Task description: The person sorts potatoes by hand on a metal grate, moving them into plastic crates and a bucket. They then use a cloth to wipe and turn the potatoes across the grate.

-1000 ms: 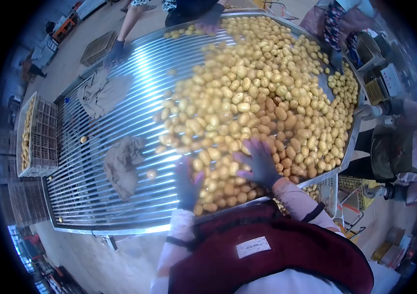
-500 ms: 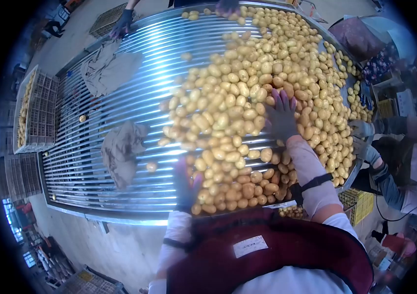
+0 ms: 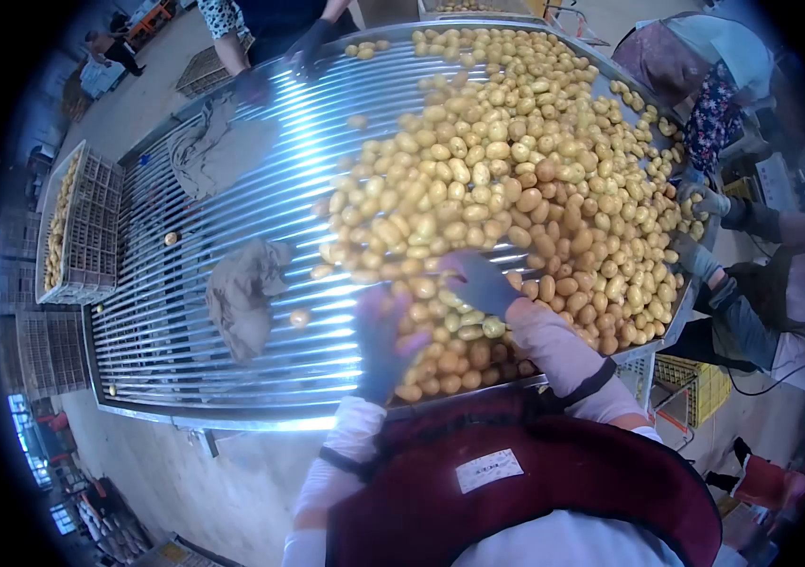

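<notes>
Many potatoes (image 3: 478, 175) lie heaped on a metal roller table (image 3: 317, 326). My left hand (image 3: 383, 345), in a grey glove with purple fingertips, is at the left edge of the near potatoes, its fingers apart and slightly blurred. My right hand (image 3: 480, 283), gloved the same way, lies over the near part of the heap. Its fingers reach left and bend down against potatoes; no potato is visibly gripped. Both hands are close together near the table's front edge.
Two crumpled cloths, a near cloth (image 3: 246, 298) and a far cloth (image 3: 208, 146), lie on the rollers. A crate of potatoes (image 3: 86, 222) stands at the left edge. Co-workers' gloved hands are at the far side and along the right edge (image 3: 700, 255). A yellow crate (image 3: 695, 387) sits below right.
My right hand has come back and left from deeper in the heap, toward me. My left hand has shifted slightly right and away from me. The far co-worker's hands have moved.
</notes>
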The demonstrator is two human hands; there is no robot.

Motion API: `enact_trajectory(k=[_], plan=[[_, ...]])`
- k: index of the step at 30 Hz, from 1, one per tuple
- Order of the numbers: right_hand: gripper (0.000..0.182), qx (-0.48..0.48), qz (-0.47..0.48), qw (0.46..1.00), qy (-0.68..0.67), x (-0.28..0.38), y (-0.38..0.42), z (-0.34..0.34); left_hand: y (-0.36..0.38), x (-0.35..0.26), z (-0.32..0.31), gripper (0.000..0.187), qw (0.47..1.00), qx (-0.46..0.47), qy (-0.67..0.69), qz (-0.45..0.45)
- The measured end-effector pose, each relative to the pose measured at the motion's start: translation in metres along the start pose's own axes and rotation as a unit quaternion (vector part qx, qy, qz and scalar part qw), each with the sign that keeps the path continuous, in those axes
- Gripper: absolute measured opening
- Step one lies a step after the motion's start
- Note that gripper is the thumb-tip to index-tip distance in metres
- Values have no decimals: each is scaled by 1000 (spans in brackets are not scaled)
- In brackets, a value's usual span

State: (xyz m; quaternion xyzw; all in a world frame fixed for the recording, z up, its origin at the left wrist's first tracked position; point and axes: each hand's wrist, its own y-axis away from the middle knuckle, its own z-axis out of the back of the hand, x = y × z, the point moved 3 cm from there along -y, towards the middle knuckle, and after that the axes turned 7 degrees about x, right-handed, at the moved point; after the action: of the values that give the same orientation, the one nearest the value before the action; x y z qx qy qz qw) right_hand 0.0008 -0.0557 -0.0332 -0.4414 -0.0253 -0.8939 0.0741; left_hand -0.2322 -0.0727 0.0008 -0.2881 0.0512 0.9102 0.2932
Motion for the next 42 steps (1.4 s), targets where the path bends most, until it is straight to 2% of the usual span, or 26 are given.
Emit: enact_trajectory(k=[2, 3, 5, 8, 11, 12, 13, 14, 16, 17, 19, 20, 22, 23, 25, 27, 28, 29, 31, 32, 35, 36, 37, 39, 40, 42], plan=[[27, -59, 2, 998, -25, -7, 16, 15, 4, -10, -17, 68, 990, 71, 7, -118], [26, -30, -31, 997, -69, -4, 24, 20, 6, -16, -22, 64, 979, 105, 11, -176], [24, 32, -101, 982, -159, 8, 48, 24, 13, -6, -33, 45, 982, 111, -29, -153], [15, 186, 20, 981, 55, 73, 88, 16, 9, 36, -40, 36, 984, 50, -113, -131], [17, 23, 127, 986, 108, 28, 133, -10, -3, 51, -18, 38, 988, -21, -140, -60], [19, 109, 112, 957, 246, 25, 130, 5, -11, 50, -6, 43, 992, 14, -120, -40], [19, 56, 12, 969, 239, 22, 130, 27, -9, 54, -3, 44, 992, -8, -120, -37], [20, 123, -116, 957, 238, 48, 118, 59, -8, 57, -1, 45, 992, -28, -120, -38], [23, 11, -100, 959, 264, 44, 114, 84, -8, 55, -3, 50, 988, -71, -128, -43], [26, -42, -90, 956, 276, 44, 114, 92, -6, 45, -2, 51, 991, -56, -97, -67], [27, -68, -81, 962, 251, 31, 105, 81, 0, 14, 2, 54, 993, -29, -36, -110], [28, -79, -77, 965, 236, 21, 99, 68, 9, 10, -5, 46, 987, -18, -43, -157], [32, -7, 65, 972, 224, 19, 90, 19, 17, -6, 0, 52, 985, 29, -61, -162], [28, 120, -110, 982, 99, 42, 80, 8, 21, -9, 3, 55, 982, 53, -72, -163], [29, 134, -31, 976, 171, 43, 78, -30, 30, 8, 19, 54, 994, -23, -55, -88], [27, 153, -104, 973, 139, 25, 66, -42, 43, 33, 41, 53, 994, -106, -21, -3], [26, 163, -137, 969, 124, 18, 61, -47, 52, 42, 55, 53, 988, -142, -54, 7], [24, 132, -119, 980, 89, 21, 60, -43, 60, 48, 70, 53, 980, -177, -86, 16], [22, 69, -82, 994, 21, 24, 58, -22, 80, 79, 84, 53, 980, -167, -79, 73], [21, 17, -74, 995, -58, 27, 50, -17, 88, 87, 85, 53, 978, -163, -75, 104], [26, 32, -89, 996, 3, 52, 41, -4, 112, 102, 70, 55, 953, -139, 102, 248], [33, 56, -33, 998, 3, 64, 38, -9, 113, 103, 55, 53, 924, -195, 214, 249], [35, 129, -57, 989, 47, 62, 35, -26, 115, 102, 46, 50, 954, -146, 105, 239], [39, 270, -104, 948, 135, 54, 34, -62, 88, 71, 44, 49, 975, -107, 55, 189], [46, 253, -98, 955, 122, 59, 28, -63, 77, 65, 39, 49, 976, -117, 69, 170], [47, 272, -97, 950, 118, 63, 17, -60, 54, 58, 29, 49, 977, -140, 97, 131]])
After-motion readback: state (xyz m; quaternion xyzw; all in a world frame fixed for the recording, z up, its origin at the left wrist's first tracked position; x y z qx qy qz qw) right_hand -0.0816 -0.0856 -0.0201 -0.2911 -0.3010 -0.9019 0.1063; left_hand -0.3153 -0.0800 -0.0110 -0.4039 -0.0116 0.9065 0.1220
